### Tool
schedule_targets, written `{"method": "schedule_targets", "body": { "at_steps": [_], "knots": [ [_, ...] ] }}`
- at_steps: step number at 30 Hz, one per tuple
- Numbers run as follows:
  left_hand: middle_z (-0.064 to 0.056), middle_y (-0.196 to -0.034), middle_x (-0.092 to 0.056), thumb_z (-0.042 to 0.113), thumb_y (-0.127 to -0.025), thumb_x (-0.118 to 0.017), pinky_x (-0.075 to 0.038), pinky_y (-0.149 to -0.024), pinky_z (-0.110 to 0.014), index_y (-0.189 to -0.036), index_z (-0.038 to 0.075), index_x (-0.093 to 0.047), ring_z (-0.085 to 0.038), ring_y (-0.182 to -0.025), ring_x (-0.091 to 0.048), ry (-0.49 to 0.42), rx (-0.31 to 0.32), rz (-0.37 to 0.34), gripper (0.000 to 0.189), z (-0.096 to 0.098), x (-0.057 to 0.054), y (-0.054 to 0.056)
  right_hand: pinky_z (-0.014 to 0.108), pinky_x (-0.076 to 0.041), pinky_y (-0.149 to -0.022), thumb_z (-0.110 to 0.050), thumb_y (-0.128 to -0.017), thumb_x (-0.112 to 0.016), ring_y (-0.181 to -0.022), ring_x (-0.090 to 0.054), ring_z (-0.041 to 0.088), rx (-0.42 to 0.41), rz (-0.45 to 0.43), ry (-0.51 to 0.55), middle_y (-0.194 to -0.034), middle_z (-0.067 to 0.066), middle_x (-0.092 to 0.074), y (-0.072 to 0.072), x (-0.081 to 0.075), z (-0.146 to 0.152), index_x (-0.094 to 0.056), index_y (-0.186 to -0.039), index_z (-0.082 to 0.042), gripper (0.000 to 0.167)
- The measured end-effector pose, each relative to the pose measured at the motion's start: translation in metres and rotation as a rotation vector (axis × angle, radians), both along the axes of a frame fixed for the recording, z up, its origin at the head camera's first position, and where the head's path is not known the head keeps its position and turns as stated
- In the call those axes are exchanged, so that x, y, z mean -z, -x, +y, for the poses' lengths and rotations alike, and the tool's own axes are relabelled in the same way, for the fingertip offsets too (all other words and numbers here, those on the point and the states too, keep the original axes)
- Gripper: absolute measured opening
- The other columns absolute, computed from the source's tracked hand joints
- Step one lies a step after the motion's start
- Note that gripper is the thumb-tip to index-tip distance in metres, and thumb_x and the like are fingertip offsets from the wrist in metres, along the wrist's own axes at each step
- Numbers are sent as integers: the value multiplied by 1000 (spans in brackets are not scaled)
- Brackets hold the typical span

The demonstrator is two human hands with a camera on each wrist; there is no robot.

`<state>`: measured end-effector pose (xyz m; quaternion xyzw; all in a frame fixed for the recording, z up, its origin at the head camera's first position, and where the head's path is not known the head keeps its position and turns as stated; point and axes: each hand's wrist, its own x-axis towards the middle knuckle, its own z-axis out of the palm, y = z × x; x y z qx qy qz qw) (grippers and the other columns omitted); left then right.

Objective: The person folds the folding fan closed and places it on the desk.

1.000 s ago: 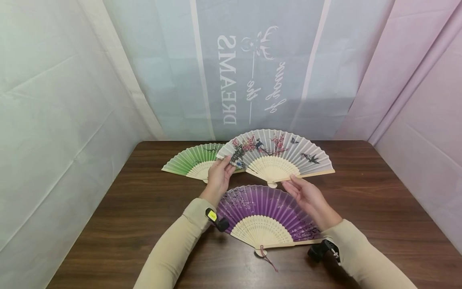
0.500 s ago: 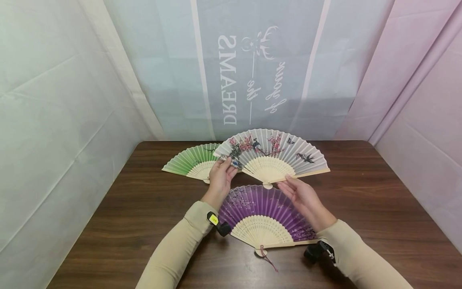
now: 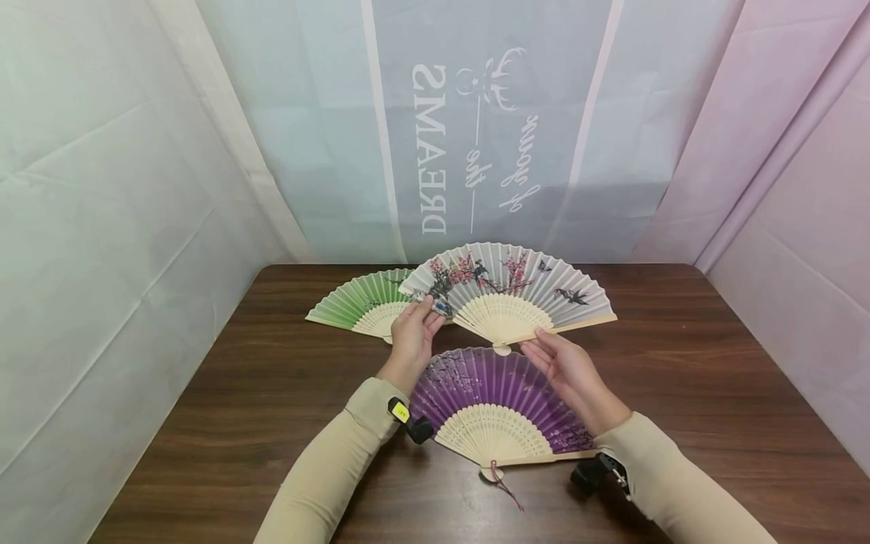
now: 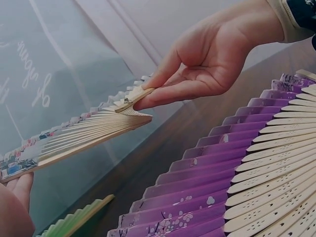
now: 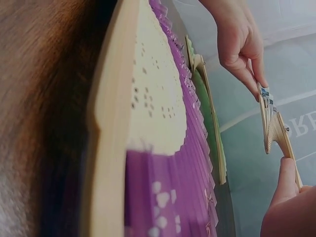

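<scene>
Spread wide, a white-and-grey folding fan (image 3: 506, 302) with pink blossoms and dark birds is held between both hands, raised off the table in the wrist views. My left hand (image 3: 411, 332) pinches its left edge between thumb and fingers. On the other side my right hand (image 3: 567, 366) pinches the right guard stick near the pivot; the left wrist view shows this thumb-and-finger grip (image 4: 202, 61). Below both hands a purple folding fan (image 3: 503, 378) lies spread, a dark red cord at its pivot. Behind the left hand, a green folding fan (image 3: 360, 298) lies partly hidden by the white one.
The fans are over a dark brown wooden table (image 3: 693, 393). A grey-blue cloth with mirrored lettering (image 3: 428, 151) hangs behind its far edge. Pale cloth walls (image 3: 122, 189) stand at both sides.
Both hands have shifted slightly left with the white fan, which stays spread. The purple and green fans have not moved.
</scene>
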<state>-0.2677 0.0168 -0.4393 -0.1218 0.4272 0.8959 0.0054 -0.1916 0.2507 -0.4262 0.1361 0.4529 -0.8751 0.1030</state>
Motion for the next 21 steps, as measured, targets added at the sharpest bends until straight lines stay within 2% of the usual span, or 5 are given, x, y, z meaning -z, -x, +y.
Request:
{"method": "schedule_targets", "body": {
  "at_steps": [3, 7, 10, 16, 21],
  "knots": [
    [-21, -124, -62, 7, -101, -56, -58, -95, -32, -132, -9, -54, -34, -127, -57, 1, -7, -6, 35, 1, -1, -1, 20, -61, -87, -6, -105, -44, -82, -74, 12, -4, 9, -13, -83, 5, -72, 0, 0, 0, -63, -90, -11, 25],
    [-29, -144, -48, 6, -101, -55, -55, -99, -33, -146, -11, -36, -40, -134, -49, -10, 3, 2, 52, 0, -2, -2, 20, -61, -87, -5, -105, -44, -82, -74, 12, -11, 13, -29, -82, 5, -72, 1, 0, 1, -63, -90, -11, 24],
    [-29, -151, -40, 6, -102, -54, -52, -103, -36, -151, -10, -25, -42, -137, -45, -11, 10, 8, 60, -1, -1, -2, 20, -61, -86, -5, -104, -45, -82, -74, 11, -14, 13, -41, -82, 4, -72, 1, 0, 0, -63, -89, -12, 25],
    [-27, -144, -50, 6, -102, -54, -55, -99, -34, -146, -10, -37, -38, -133, -50, 12, -2, -6, 50, -1, -1, -2, 20, -61, -85, -5, -104, -44, -80, -74, 11, -21, 17, -67, -81, 2, -73, 1, 0, -1, -59, -94, -9, 18],
    [-27, -143, -50, 7, -101, -55, -58, -95, -30, -146, -9, -38, -38, -133, -51, 20, 1, -8, 50, -1, -1, -2, 20, -62, -84, -4, -105, -42, -79, -74, 11, -33, 26, -79, -80, 2, -73, 1, 0, -1, -56, -96, -7, 16]
  ]
}}
